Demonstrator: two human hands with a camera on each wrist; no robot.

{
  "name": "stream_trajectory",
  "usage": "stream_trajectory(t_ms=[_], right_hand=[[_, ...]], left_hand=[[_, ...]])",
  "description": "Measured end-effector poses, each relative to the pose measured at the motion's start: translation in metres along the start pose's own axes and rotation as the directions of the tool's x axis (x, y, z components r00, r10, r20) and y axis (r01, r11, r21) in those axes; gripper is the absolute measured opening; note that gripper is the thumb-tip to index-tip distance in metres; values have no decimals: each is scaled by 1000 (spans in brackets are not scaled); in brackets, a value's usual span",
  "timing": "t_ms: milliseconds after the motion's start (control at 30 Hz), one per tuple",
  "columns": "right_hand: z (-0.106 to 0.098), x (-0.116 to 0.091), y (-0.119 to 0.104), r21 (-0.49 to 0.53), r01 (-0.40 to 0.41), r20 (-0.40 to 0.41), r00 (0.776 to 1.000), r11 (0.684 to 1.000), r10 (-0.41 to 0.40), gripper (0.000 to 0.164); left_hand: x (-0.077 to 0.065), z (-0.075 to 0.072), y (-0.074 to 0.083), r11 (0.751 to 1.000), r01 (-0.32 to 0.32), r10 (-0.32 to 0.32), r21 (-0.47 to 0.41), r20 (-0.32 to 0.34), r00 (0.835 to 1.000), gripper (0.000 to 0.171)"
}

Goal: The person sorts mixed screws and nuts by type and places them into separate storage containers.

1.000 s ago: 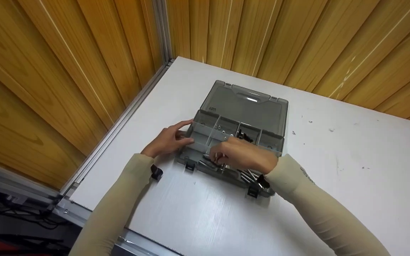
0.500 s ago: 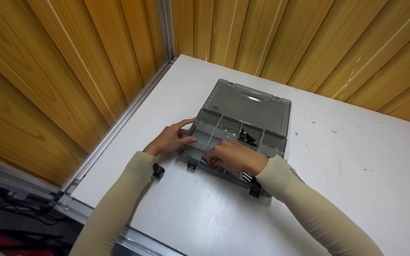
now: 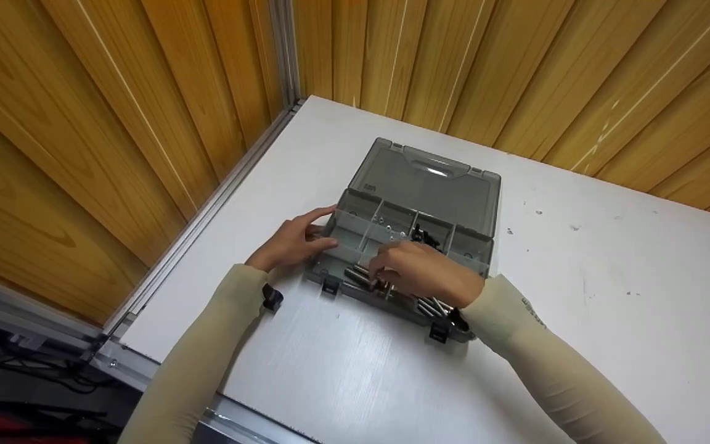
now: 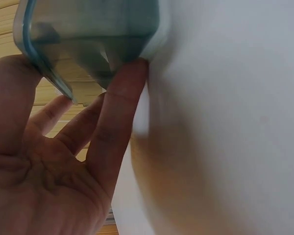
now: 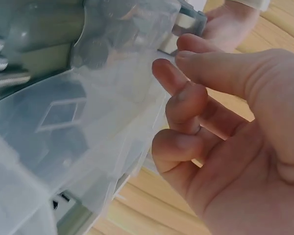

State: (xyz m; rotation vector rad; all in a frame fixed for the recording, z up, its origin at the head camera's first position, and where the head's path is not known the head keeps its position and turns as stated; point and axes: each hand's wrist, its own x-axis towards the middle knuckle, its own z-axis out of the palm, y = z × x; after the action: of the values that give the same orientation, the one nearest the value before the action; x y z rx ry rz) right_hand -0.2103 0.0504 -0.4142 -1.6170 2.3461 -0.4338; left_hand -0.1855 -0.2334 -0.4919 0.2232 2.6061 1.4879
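Note:
A grey see-through organizer box (image 3: 347, 239) lies on the white table, its lid (image 3: 429, 188) folded back. My left hand (image 3: 290, 243) grips the box's left side, thumb over the rim; in the left wrist view a finger touches the lower edge of the wall (image 4: 93, 24). Over the front compartments is my right hand (image 3: 420, 268), fingers loosely curled. The right wrist view shows nothing between those fingers (image 5: 179, 147). Several metal bolts (image 3: 358, 276) lie in the front compartment beside them. More threaded rods or bolts (image 3: 432, 306) fill the front right compartment, partly hidden by the wrist.
Black screws (image 3: 426, 237) and small nuts (image 3: 392, 233) sit in the back compartments. Two latches (image 3: 330, 286) hang at the box's front. Wood-patterned walls (image 3: 176, 123) stand left and behind. A metal frame edge (image 3: 213, 216) runs along the table's left.
My right hand dipped left to the bolts in the front compartment, then drew back right and now shows no bolt in its fingers. The left hand has stayed on the box.

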Motion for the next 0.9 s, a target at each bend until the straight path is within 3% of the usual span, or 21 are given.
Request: stream_trajectory(t_ms=[200, 333, 433, 600, 733, 800, 900], right_hand=[[-5, -38, 13, 41, 0, -196, 981, 999, 8, 22], [-10, -75, 30, 49, -26, -383, 923, 998, 43, 25], [-9, -108, 45, 55, -146, -476, 866, 988, 154, 31], [3, -167, 73, 63, -424, -533, 751, 903, 390, 58], [14, -204, 93, 71, -565, -559, 660, 822, 502, 76], [19, -217, 101, 68, -621, -549, 630, 781, 549, 83], [26, -229, 110, 58, -684, -516, 603, 728, 608, 92]], left_hand=[[5, 4, 1, 1000, -24, 24, -12, 29, 999, 73], [3, 4, -2, 1000, -21, 22, -11, 37, 999, 73], [0, 2, -6, 1000, -9, 9, -5, 38, 999, 73], [-11, -5, -13, 1000, 2, -2, 16, 30, 1000, 74], [-20, -11, -17, 1000, 6, -6, 28, 20, 1000, 74], [-23, -14, -20, 1000, 14, -14, 27, 12, 1000, 73], [-27, -19, -22, 999, 29, -29, 19, 2, 1000, 72]])
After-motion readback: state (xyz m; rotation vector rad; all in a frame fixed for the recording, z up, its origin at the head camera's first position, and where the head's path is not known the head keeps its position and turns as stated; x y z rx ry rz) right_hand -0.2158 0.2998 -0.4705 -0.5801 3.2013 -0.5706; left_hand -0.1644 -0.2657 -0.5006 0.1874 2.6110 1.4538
